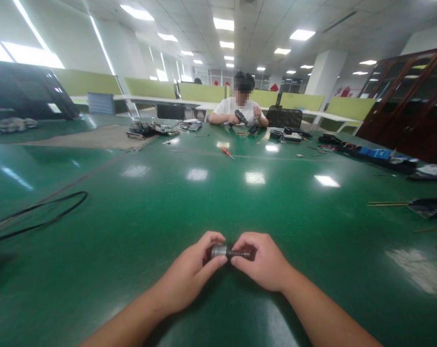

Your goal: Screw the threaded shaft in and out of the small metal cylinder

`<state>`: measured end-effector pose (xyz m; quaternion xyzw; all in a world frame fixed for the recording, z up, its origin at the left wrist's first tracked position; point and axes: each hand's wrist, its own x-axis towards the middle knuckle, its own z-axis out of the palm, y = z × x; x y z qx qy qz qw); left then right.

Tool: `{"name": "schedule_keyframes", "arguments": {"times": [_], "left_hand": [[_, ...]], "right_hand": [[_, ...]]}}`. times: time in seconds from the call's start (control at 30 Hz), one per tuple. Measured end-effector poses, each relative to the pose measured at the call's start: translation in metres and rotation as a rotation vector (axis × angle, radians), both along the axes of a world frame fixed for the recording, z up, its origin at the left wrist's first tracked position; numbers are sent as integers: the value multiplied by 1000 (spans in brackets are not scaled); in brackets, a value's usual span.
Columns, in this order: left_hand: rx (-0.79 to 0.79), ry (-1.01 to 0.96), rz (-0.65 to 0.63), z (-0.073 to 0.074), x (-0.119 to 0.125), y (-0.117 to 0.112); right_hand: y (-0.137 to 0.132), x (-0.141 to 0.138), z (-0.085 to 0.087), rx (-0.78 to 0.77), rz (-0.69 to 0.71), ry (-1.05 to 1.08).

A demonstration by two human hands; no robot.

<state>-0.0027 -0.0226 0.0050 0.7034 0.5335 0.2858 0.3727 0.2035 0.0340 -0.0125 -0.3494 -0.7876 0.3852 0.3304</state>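
Note:
Between my hands, low over the green table, lies a small silver metal cylinder (218, 251) with a thin dark ridged shaft (239, 253) pointing right. The thumb and fingers of my left hand (194, 265) are curled around the cylinder. At the shaft, the bent fingers and thumb of my right hand (265, 258) close in from both sides, gripping it. The two hands face each other with their fingertips a small distance apart. Parts of the cylinder's left end and the shaft's tip are covered by fingers.
A screwdriver (227, 153) with a red handle lies farther up the green table (218, 207). Across from me sits a person (240, 108) holding a dark power tool (241, 117). A black cable (59, 210) loops at left; electronic parts (149, 129) lie at far left.

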Motion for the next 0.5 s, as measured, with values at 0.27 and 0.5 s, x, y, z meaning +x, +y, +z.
{"name": "schedule_keyframes", "arguments": {"times": [0.27, 0.5], "left_hand": [[9, -21, 1, -1, -1, 0], [8, 13, -13, 2, 0, -1]], "right_hand": [[-2, 1, 1, -20, 3, 9], [-2, 0, 3, -26, 3, -1]]}}
